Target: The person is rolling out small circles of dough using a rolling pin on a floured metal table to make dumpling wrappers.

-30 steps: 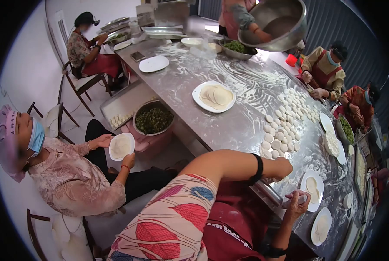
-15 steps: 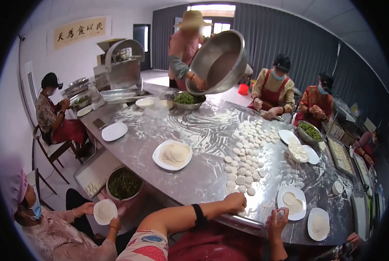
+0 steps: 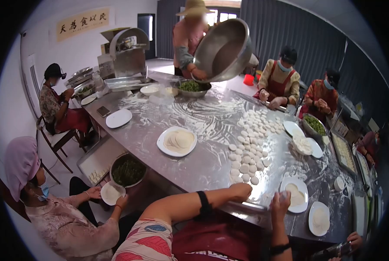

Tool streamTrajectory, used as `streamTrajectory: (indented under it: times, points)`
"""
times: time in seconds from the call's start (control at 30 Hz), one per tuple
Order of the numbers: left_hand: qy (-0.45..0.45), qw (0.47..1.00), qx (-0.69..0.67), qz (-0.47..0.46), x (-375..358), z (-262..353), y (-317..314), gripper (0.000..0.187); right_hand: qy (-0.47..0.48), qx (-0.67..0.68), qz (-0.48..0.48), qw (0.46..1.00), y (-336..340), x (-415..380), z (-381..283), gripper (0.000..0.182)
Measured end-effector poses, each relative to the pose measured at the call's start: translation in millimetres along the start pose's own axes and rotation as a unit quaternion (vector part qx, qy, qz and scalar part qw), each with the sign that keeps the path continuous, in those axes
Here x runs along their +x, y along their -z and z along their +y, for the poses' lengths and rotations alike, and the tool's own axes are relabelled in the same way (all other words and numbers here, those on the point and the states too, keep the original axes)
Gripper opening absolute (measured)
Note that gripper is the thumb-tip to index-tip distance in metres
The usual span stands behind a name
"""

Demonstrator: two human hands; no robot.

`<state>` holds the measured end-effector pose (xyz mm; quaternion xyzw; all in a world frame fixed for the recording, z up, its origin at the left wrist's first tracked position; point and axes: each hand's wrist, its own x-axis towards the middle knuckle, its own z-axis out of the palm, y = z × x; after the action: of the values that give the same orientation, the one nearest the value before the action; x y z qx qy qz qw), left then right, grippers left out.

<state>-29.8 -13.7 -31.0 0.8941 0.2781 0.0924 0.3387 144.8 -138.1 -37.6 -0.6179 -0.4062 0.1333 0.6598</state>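
Observation:
My left hand (image 3: 240, 192) is closed at the near edge of the metal table, just below a cluster of small flattened dough pieces (image 3: 246, 158). What its fingers hold, if anything, is hidden. My right hand (image 3: 280, 205) is raised beside a white plate (image 3: 303, 205) with thin round dough wrappers (image 3: 295, 195) on it. Its fingers are curled, with something pale and blurred at their tips. Farther right, another white plate (image 3: 312, 229) carries a stack of wrappers (image 3: 320, 219).
A plate of wrappers (image 3: 177, 141) stands mid-table on the floured metal table (image 3: 159, 169). A person at near left holds a bowl (image 3: 112, 193) by a pot of chopped greens (image 3: 128, 169). Across the table, a person tilts a large metal basin (image 3: 225, 50). Others work at the right.
My right hand has risen slightly toward the wrapper plate, while my left hand stays at the table edge. The view has shifted a little. The near-left person's bowl has tilted.

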Motion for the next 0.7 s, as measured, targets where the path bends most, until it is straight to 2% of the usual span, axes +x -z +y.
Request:
streamTrajectory:
  times: [0.03, 0.1, 0.23, 0.27, 0.37, 0.43, 0.5, 0.57, 0.7]
  points:
    - [0.001, 1.000, 0.013, 0.026, 5.7, 1.7, -1.6, 0.013, 0.023, -0.024, -0.014, 0.999, -6.2, 9.4, -7.0, 0.015]
    - [-0.007, 0.999, -0.013, -0.036, 6.8, 10.1, 9.7, 0.014, 0.058, -0.058, -0.034, 0.996, -9.0, 17.1, -7.7, 0.016]
    - [-0.029, 0.996, 0.041, -0.079, 5.3, 3.6, 12.4, 0.016, 0.024, -0.051, -0.041, 0.998, 13.6, -16.7, -11.1, 0.016]
    - [-0.043, 0.997, 0.032, -0.054, 3.0, -0.6, 12.3, 0.016, 0.024, -0.038, -0.045, 0.998, 17.4, -32.5, -21.8, 0.015]
    - [-0.038, 0.997, -0.015, -0.064, -4.3, -3.0, 16.1, 0.015, 0.010, -0.005, -0.020, 1.000, 12.9, -27.8, -16.0, 0.015]
    - [-0.055, 0.996, 0.031, -0.057, 3.2, -6.2, 6.5, 0.015, -0.023, 0.004, -0.008, 1.000, 0.9, -9.2, -19.1, 0.016]
    - [-0.012, 0.999, 0.034, -0.030, 10.0, 3.6, 6.0, 0.014, 0.024, -0.050, -0.030, 0.998, -10.4, 15.4, -14.8, 0.015]
    - [-0.038, 0.998, 0.002, -0.055, 11.7, 3.3, 5.2, 0.013, 0.031, -0.028, -0.045, 0.998, -12.7, 19.2, -17.6, 0.014]
    - [-0.065, 0.997, 0.030, -0.039, 2.8, -1.7, 8.4, 0.012, -0.005, -0.035, -0.029, 0.999, 12.4, -25.2, -24.6, 0.016]
